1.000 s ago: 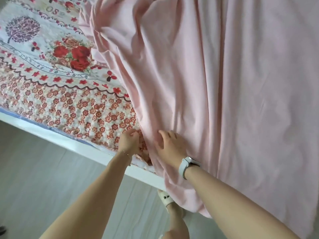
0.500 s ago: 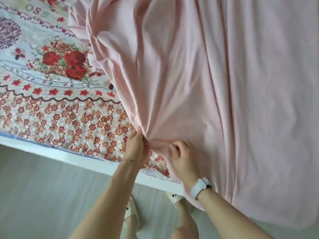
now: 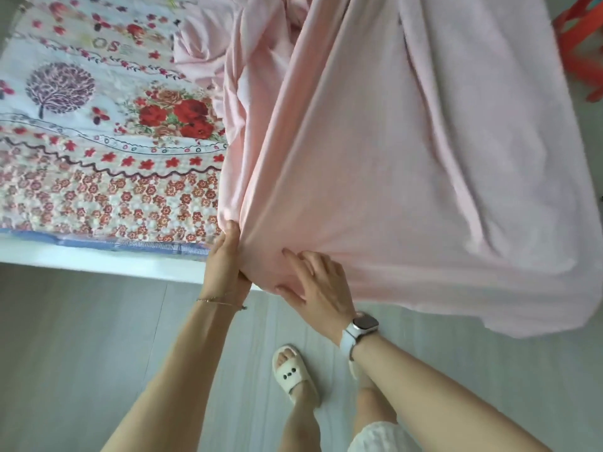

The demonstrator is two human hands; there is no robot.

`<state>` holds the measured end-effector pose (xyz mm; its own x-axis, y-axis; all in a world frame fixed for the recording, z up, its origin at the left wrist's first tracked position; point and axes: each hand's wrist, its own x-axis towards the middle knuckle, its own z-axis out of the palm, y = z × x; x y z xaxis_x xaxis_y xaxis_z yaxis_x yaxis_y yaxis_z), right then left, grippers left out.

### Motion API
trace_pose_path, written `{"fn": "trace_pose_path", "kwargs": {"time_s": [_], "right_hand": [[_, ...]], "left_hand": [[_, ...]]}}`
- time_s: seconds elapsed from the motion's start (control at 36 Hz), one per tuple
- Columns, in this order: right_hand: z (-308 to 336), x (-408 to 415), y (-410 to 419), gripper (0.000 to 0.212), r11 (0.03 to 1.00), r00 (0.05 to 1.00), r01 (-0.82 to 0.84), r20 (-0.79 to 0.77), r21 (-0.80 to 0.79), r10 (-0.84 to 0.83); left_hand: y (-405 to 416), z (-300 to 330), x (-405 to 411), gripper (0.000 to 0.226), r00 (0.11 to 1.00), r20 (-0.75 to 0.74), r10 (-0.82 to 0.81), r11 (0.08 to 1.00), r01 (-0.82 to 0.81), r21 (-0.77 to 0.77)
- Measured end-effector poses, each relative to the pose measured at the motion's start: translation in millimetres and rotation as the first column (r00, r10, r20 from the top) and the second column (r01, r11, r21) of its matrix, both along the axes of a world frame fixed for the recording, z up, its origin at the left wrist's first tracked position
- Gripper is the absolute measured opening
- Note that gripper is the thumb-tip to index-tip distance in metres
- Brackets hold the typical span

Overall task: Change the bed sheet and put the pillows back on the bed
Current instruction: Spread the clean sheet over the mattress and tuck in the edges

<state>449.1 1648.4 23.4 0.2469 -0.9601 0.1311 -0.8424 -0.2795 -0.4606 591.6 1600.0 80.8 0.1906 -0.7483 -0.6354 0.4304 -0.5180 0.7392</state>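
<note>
the pink sheet (image 3: 408, 151) lies spread over the right part of the bed, bunched into folds toward the far middle, its near edge hanging over the side rail above the floor. it looks light, soft and limp, a cloth that will drape, wrinkle and slide over the layer beneath instead of holding a shape, so the edge or a gathered fold is the sensible place to take it. the left hand (image 3: 228, 259) pinches a gathered fold at the bed's near edge, fingers curled round the cloth. the right hand (image 3: 315, 283) rests on the sheet just beside it, fingers spread and fairly straight, pressing the fabric. left of the sheet the floral cover (image 3: 98, 151) lies bare on the mattress. no containers show, and no pillows are in view.
</note>
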Motion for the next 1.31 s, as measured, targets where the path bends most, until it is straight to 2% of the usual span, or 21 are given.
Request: {"fn": "trace_pose_path", "kwargs": {"time_s": [0.14, 0.25, 0.33, 0.42, 0.53, 0.64, 0.72, 0.78, 0.83, 0.89, 1.03, 1.17, 1.31], "right_hand": [[1.1, 24.7, 14.8, 0.022, 0.999, 0.998, -0.038, 0.057, -0.035, 0.039], [-4.1, 39.5, 32.7, 0.026, 0.99, 0.988, -0.134, 0.08, 0.054, 0.129], [-18.2, 41.1, 49.9, 0.028, 0.979, 0.99, -0.135, 0.071, 0.154, 0.125], [-27.4, 43.3, 58.2, 0.029, 0.961, 0.992, -0.127, 0.057, 0.246, 0.117], [-35.2, 46.6, 58.6, 0.018, 0.901, 0.988, -0.155, 0.065, 0.404, 0.141], [-39.5, 45.2, 59.5, 0.034, 0.86, 0.985, -0.166, 0.047, 0.482, 0.164], [-38.8, 43.6, 56.4, 0.033, 0.795, 0.973, -0.193, 0.009, 0.574, 0.23], [-41.3, 39.8, 52.4, 0.033, 0.734, 0.962, -0.195, -0.02, 0.651, 0.273], [-41.4, 36.3, 44.3, 0.039, 0.711, 0.963, -0.173, -0.034, 0.682, 0.266], [-38.0, 35.3, 30.4, 0.042, 0.718, 0.97, -0.155, -0.033, 0.679, 0.241], [-26.0, 42.6, -18.9, 0.041, 0.828, 0.991, -0.118, 0.012, 0.549, 0.134], [-15.0, 52.6, -80.2, 0.04, 0.9, 0.996, -0.073, 0.077, 0.429, 0.044], [-13.9, 66.4, -154.4, 0.042, 0.89, 0.991, -0.046, 0.136, 0.454, -0.018]], "left_hand": [[41.1, -6.6, 38.6, 0.039, 0.996, 0.017, 0.086, 0.996, -0.085, -0.02], [76.1, -23.2, 58.8, 0.03, 0.981, 0.024, 0.193, 0.981, -0.194, 0.009], [98.5, -37.0, 66.8, 0.023, 0.958, 0.06, 0.279, 0.955, -0.284, 0.091], [111.4, -50.5, 70.4, 0.022, 0.934, 0.137, 0.329, 0.922, -0.349, 0.169], [114.9, -66.7, 69.5, 0.018, 0.896, 0.246, 0.369, 0.874, -0.425, 0.235], [115.6, -82.1, 72.9, 0.019, 0.877, 0.284, 0.387, 0.823, -0.467, 0.323], [117.9, -92.9, 81.1, 0.023, 0.908, 0.314, 0.278, 0.827, -0.392, 0.402], [119.4, -99.1, 87.8, 0.012, 0.944, 0.307, 0.123, 0.843, -0.263, 0.469], [117.5, -102.5, 94.8, 0.034, 0.957, 0.291, 0.001, 0.83, -0.163, 0.533], [109.6, -102.2, 102.5, 0.043, 0.942, 0.331, -0.058, 0.824, -0.142, 0.548], [67.4, -93.5, 113.3, 0.035, 0.809, 0.552, -0.201, 0.902, -0.067, 0.426], [2.5, -70.7, 111.2, 0.03, 0.699, 0.676, -0.235, 0.959, 0.052, 0.279], [-78.7, -57.2, 109.1, 0.032, 0.698, 0.663, -0.271, 0.962, 0.185, 0.2]]}}
